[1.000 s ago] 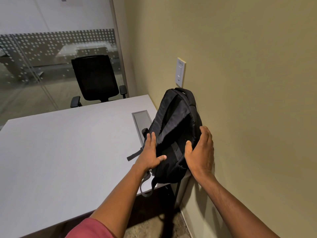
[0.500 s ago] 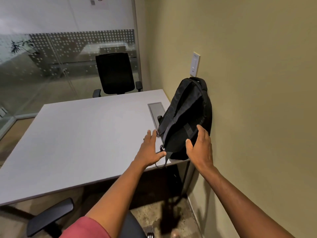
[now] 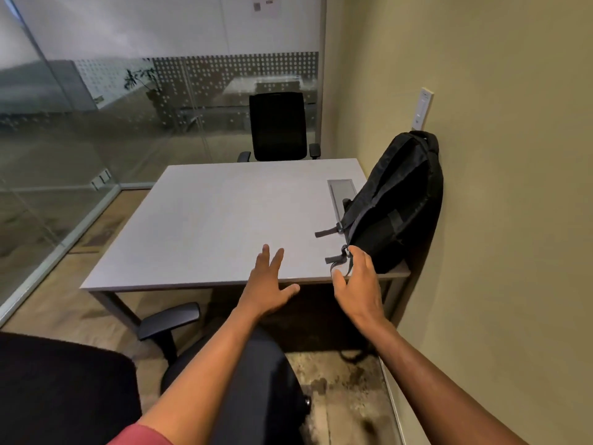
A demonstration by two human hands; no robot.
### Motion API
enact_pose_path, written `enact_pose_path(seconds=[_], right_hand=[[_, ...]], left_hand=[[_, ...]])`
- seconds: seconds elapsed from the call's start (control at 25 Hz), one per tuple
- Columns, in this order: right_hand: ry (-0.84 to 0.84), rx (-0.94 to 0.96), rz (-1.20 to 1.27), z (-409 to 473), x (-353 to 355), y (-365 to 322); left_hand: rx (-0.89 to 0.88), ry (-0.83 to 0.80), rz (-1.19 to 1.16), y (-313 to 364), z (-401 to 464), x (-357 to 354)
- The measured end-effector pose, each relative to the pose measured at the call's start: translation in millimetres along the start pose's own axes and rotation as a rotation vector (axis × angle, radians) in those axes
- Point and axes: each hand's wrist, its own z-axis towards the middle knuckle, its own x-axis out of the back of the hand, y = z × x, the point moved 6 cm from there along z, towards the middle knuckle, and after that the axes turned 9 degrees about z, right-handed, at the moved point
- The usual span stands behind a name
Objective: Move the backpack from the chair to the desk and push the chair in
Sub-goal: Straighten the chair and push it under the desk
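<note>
A black backpack (image 3: 398,203) stands upright on the right end of the grey desk (image 3: 218,220), leaning against the wall. Its grey straps trail onto the desktop. My right hand (image 3: 356,284) hovers open just in front of the backpack's lower corner, close to a strap end, holding nothing. My left hand (image 3: 268,282) is open with fingers spread above the desk's near edge. Below my arms is a black office chair (image 3: 253,380), pulled out from the desk, its armrest (image 3: 170,319) to the left and its backrest at the lower left.
A second black chair (image 3: 277,126) stands beyond the desk's far side against a glass partition (image 3: 96,130). The beige wall (image 3: 497,220) runs close along the right, with a switch plate (image 3: 423,107) above the backpack. A grey cable hatch (image 3: 340,194) is set into the desktop.
Both hands have come off the backpack and drawn back toward me. The view has pulled away from the desk, so the near chair now shows below my arms.
</note>
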Motion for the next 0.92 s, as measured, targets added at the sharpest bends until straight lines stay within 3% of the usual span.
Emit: enact_pose_path(seconds=[0.44, 0.92], right_hand=[[-0.258, 0.066, 0.040, -125, -85, -60], [-0.500, 0.168, 0.104, -234, -249, -171]], left_hand=[[0.242, 0.083, 0.077, -110, -164, 42], [0.443, 0.136, 0.175, -281, -286, 124]])
